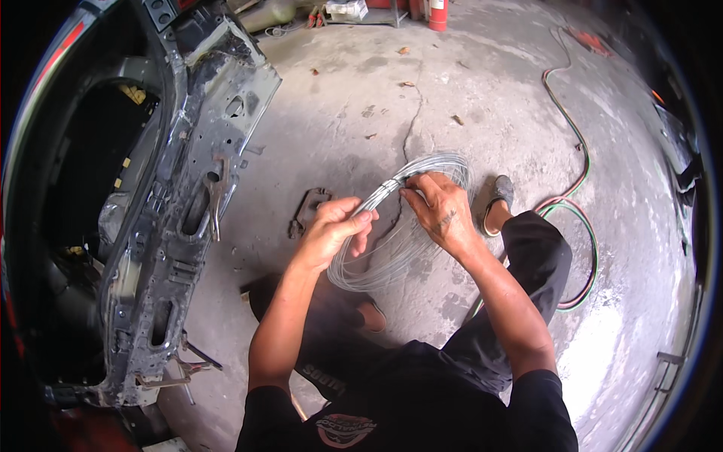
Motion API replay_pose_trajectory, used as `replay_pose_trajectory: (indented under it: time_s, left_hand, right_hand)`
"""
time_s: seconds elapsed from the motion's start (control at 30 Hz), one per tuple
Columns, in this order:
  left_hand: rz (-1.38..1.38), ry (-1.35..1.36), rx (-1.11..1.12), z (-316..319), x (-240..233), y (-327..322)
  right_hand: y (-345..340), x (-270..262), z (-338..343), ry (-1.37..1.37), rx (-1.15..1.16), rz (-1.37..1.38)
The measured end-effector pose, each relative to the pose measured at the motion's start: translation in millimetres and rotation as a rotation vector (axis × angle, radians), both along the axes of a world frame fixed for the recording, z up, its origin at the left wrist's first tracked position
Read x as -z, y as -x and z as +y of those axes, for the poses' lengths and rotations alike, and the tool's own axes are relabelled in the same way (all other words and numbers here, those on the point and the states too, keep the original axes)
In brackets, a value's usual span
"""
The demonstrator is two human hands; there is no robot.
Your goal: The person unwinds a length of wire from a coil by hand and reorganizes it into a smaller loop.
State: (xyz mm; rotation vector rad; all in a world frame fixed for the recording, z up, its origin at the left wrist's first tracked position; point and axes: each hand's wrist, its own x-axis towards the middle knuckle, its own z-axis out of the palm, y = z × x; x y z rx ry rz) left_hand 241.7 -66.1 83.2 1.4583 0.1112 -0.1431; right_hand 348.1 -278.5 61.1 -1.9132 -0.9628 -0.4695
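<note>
A large coil of thin silvery metal wire point(390, 271) hangs in front of me above the concrete floor. My left hand point(342, 229) is closed around the coil's left upper part, thumb on top. Just right of a spot where the strands are bound together point(388, 185), my right hand point(440, 209) pinches at the bundle with thumb and fingers; its fingertips are partly hidden. Loose loops of the coil fan out below and between both hands.
At the left stands a stripped car body frame point(226, 113) with locking pliers point(214, 203) clamped on it. A rusty metal clamp point(305, 212) lies on the floor. Red and green hoses point(587, 243) curl at the right. A red cylinder point(438, 16) stands at the far side.
</note>
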Motion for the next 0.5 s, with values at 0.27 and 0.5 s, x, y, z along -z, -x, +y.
replay_pose_trajectory:
  time_s: [0.27,0.5]
  left_hand:
    - [0.02,-0.411,0.05,-10.1,16.8,-3.6]
    - [-0.133,-0.856,0.007,-18.3,29.2,-2.7]
  right_hand:
    - [6.1,26.1,-8.8,0.065,-0.099,-0.133]
    - [4.8,30.8,-14.9,0.353,-0.13,-0.23]
